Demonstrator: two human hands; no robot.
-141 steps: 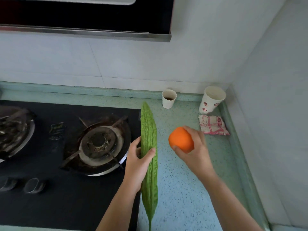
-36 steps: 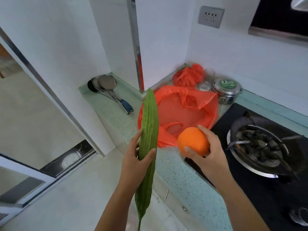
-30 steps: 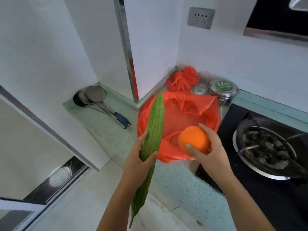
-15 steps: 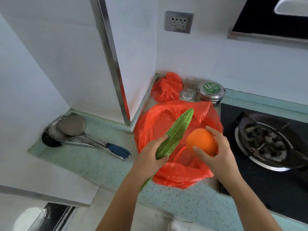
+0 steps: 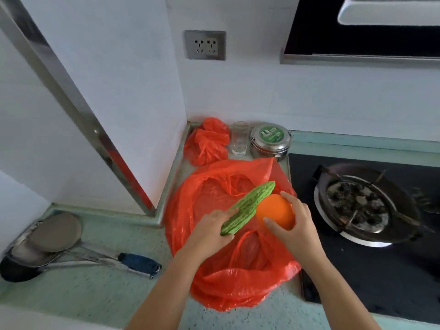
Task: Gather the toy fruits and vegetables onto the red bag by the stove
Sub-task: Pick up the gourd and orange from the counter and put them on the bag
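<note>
1. Green speckled desk (image 5: 83, 294) in a kitchen corner; black gas stove (image 5: 357, 282) on its right.
2. Red bag (image 5: 238, 282): spread on the desk, just beside the stove.
3. Toy bitter gourd (image 5: 247, 208): grasped by my left grip (image 5: 209, 229), slanted over the bag.
4. Toy orange (image 5: 273, 210): clasped in my right grip (image 5: 295, 227), over the bag, just beside the gourd.
5. Crumpled red bag (image 5: 207, 141), glass (image 5: 239, 141), steel tin (image 5: 270, 141): far corner.
6. Ladles (image 5: 54, 234): desk, left.
</note>
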